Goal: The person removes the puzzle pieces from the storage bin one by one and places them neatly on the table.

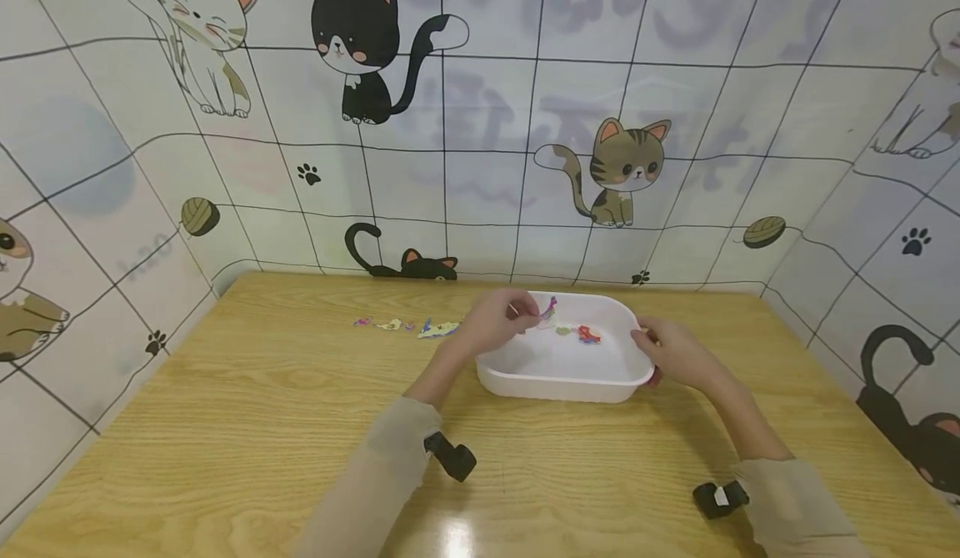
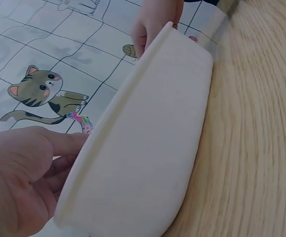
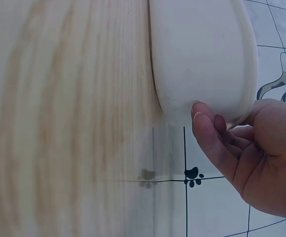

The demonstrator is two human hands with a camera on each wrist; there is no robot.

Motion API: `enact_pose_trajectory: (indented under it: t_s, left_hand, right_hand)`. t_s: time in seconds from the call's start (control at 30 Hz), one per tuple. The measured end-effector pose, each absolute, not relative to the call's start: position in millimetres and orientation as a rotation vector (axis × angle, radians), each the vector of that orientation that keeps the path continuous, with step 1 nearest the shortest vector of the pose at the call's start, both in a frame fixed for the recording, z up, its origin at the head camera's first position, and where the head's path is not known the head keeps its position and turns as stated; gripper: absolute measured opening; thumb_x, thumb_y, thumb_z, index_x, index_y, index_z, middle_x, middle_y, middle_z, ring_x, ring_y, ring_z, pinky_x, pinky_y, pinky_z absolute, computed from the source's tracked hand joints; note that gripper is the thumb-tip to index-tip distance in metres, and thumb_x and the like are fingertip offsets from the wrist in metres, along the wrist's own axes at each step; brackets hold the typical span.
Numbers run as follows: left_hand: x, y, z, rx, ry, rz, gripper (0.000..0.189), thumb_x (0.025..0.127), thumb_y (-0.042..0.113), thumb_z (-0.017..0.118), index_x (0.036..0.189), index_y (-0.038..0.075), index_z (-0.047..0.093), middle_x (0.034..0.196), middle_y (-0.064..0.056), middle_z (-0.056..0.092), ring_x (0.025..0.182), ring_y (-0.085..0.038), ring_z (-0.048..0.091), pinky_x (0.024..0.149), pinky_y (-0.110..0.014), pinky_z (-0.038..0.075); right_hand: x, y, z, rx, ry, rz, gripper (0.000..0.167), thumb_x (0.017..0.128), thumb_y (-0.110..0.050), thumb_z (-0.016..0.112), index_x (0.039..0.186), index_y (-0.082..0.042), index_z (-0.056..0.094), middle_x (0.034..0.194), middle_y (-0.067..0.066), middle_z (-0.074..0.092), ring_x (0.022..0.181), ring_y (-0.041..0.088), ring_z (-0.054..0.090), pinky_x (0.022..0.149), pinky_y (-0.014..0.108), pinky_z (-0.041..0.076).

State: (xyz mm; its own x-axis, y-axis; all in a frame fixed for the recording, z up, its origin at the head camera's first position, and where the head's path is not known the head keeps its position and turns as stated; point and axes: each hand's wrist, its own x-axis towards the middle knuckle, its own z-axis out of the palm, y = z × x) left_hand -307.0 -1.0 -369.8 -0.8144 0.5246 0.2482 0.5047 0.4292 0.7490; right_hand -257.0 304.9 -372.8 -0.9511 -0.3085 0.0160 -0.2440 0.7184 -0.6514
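A white plastic basin (image 1: 558, 387) stands on the wooden table. My left hand (image 1: 502, 320) is over its left side and pinches a small curved multicoloured piece (image 1: 552, 302) at the fingertips. In the left wrist view, that patterned piece (image 2: 84, 122) shows just above the rim, while the fingertips are partly hidden by the wall. My right hand (image 1: 678, 354) grips the basin's right end, fingers curled against the outside of the wall in the right wrist view. Inside the basin lie a red and blue flat piece (image 1: 588, 335) and a pale greenish one (image 1: 563, 331).
Left of the basin, several small flat colourful pieces lie in a row, among them a yellow and blue one (image 1: 438, 329) and a cream one (image 1: 390, 324). Behind the table (image 1: 262, 424) rises a wall sheet (image 1: 487, 183) printed with cats and grid lines.
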Motion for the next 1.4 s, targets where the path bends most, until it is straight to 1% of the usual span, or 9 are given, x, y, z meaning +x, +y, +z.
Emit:
enact_pose_trajectory:
  t_s: [0.33, 0.43, 0.57, 0.7, 0.8, 0.9, 1.07, 1.2, 1.4]
  left_hand:
    - [-304, -29, -361, 0.89, 2.53, 1.547, 0.009, 0.098, 0.007, 0.064, 0.105, 0.002, 0.068, 0.101, -0.012, 0.069, 0.092, -0.036, 0.069, 0.077, -0.03, 0.055]
    - [-304, -39, -361, 0.897, 2.529, 1.59, 0.009, 0.098, 0.007, 0.065, 0.103, 0.001, 0.069, 0.1, -0.016, 0.07, 0.088, -0.03, 0.068, 0.077, -0.031, 0.056]
    - [-304, -54, -361, 0.861, 2.591, 1.594, 0.01, 0.096, 0.012, 0.069, 0.101, 0.004, 0.07, 0.096, -0.01, 0.07, 0.085, -0.019, 0.066, 0.075, -0.03, 0.055]
    - [-303, -69, -362, 0.83, 2.637, 1.588, 0.011, 0.096, 0.013, 0.07, 0.101, 0.004, 0.07, 0.094, -0.006, 0.069, 0.086, -0.019, 0.065, 0.076, -0.031, 0.054]
    - [-303, -81, -364, 0.83, 2.636, 1.603, 0.013, 0.097, 0.013, 0.069, 0.103, 0.002, 0.07, 0.097, -0.012, 0.07, 0.088, -0.023, 0.065, 0.077, -0.033, 0.054]
    - [-303, -92, -365, 0.821, 2.597, 1.65, 0.014, 0.098, 0.011, 0.067, 0.105, -0.001, 0.07, 0.096, -0.017, 0.069, 0.089, -0.034, 0.066, 0.079, -0.043, 0.056]
    - [-302, -111, -367, 0.728, 2.563, 1.726, 0.015, 0.098, 0.006, 0.066, 0.105, -0.007, 0.067, 0.091, -0.014, 0.069, 0.089, -0.048, 0.064, 0.08, -0.058, 0.055]
    - [-303, -127, -371, 0.617, 2.578, 1.751, 0.015, 0.098, 0.006, 0.066, 0.105, -0.008, 0.067, 0.091, -0.015, 0.07, 0.088, -0.047, 0.064, 0.078, -0.051, 0.057]
    - [-305, -153, -377, 0.479, 2.624, 1.725, 0.018, 0.1, 0.01, 0.064, 0.107, -0.007, 0.066, 0.097, -0.027, 0.067, 0.09, -0.046, 0.063, 0.078, -0.048, 0.057]
  right_hand:
    - [-255, 305, -372, -0.429, 2.837, -1.021, 0.042, 0.106, -0.011, 0.047, 0.137, 0.018, 0.041, 0.092, 0.018, 0.067, 0.054, 0.021, 0.065, 0.055, 0.038, 0.058]
    - [-255, 305, -372, -0.427, 2.837, -1.018, 0.043, 0.106, -0.011, 0.047, 0.138, 0.018, 0.04, 0.093, 0.019, 0.067, 0.054, 0.021, 0.065, 0.055, 0.037, 0.057]
    - [-255, 305, -372, -0.426, 2.838, -1.015, 0.043, 0.106, -0.011, 0.047, 0.138, 0.018, 0.04, 0.093, 0.019, 0.067, 0.055, 0.021, 0.065, 0.055, 0.037, 0.058]
    - [-255, 305, -371, -0.421, 2.838, -1.012, 0.044, 0.106, -0.011, 0.047, 0.138, 0.019, 0.039, 0.093, 0.018, 0.067, 0.055, 0.021, 0.065, 0.056, 0.038, 0.058]
    - [-255, 305, -371, -0.417, 2.839, -1.007, 0.045, 0.106, -0.011, 0.047, 0.139, 0.019, 0.038, 0.092, 0.018, 0.067, 0.055, 0.021, 0.065, 0.056, 0.038, 0.058]
    - [-255, 305, -371, -0.417, 2.838, -1.006, 0.045, 0.106, -0.011, 0.047, 0.139, 0.019, 0.038, 0.092, 0.018, 0.067, 0.054, 0.021, 0.065, 0.056, 0.038, 0.058]
    - [-255, 305, -372, -0.41, 2.842, -0.999, 0.046, 0.107, -0.012, 0.047, 0.139, 0.019, 0.038, 0.093, 0.018, 0.067, 0.054, 0.021, 0.065, 0.056, 0.039, 0.058]
    - [-255, 304, -372, -0.398, 2.845, -0.984, 0.046, 0.107, -0.013, 0.048, 0.139, 0.018, 0.039, 0.093, 0.017, 0.067, 0.055, 0.02, 0.065, 0.056, 0.038, 0.058]
    - [-254, 304, -372, -0.399, 2.842, -0.979, 0.046, 0.107, -0.013, 0.048, 0.139, 0.018, 0.039, 0.094, 0.017, 0.067, 0.055, 0.02, 0.065, 0.057, 0.038, 0.058]
